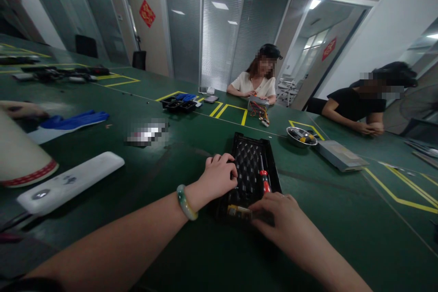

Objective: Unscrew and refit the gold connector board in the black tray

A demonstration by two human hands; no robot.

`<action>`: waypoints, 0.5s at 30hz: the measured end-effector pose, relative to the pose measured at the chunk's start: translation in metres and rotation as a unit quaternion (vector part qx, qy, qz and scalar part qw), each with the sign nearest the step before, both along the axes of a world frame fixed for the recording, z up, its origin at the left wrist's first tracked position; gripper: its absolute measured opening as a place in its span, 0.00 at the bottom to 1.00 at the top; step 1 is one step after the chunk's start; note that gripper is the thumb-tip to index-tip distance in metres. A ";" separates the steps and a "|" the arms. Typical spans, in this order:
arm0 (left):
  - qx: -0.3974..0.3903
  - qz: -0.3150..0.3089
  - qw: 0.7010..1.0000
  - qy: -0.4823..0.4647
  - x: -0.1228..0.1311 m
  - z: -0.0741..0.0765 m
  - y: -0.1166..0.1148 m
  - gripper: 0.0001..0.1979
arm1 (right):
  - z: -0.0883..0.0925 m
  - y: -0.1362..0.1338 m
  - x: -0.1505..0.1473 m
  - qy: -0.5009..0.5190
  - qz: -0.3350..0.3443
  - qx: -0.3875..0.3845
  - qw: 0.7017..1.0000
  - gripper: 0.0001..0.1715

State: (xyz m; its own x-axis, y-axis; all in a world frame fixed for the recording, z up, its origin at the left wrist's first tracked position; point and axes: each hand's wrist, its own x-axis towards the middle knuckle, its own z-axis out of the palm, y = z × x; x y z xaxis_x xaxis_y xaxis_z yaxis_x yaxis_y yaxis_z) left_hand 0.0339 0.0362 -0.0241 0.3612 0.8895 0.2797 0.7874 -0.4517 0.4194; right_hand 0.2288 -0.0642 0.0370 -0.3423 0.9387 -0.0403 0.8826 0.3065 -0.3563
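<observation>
A black tray-like case [273,164] with a diamond-patterned inside lies on the green table. My left hand [219,174] is at its left edge, fingers curled over the rim; whether it grips the rim is hard to tell. Inside the case, on the right, lies a red and black screwdriver [264,180], its shaft pointing away from me. A small yellow-labelled item [238,211] sits at the near end. My right hand [278,219] is at the near right corner, thumb and fingers apart beside that item, below the screwdriver's handle.
A metal bowl [301,137] with small parts and a grey box [342,156] stand at the right. A white power strip [71,182], blue-and-white glove [71,122] and black bin [179,104] are leftward. Two people sit across the green table [185,146], one with a wired metal box [257,106].
</observation>
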 end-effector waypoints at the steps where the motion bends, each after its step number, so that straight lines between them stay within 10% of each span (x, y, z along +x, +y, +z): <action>1: 0.004 -0.002 1.000 0.000 0.000 0.000 0.000 0.04 | 0.000 0.000 0.000 0.000 -0.001 0.000 1.000 0.10; 15: -0.001 -0.016 1.000 -0.021 0.001 0.003 -0.002 0.04 | -0.017 0.007 0.001 0.042 -0.013 -0.017 0.999 0.15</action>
State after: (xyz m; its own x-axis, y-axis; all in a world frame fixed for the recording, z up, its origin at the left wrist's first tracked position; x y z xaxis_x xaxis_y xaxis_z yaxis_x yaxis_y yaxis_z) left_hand 0.0345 0.0345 -0.0216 0.3770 0.8789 0.2924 0.7552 -0.4744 0.4524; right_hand 0.2296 -0.0571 0.0200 -0.3219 0.9458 -0.0436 0.8562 0.2711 -0.4399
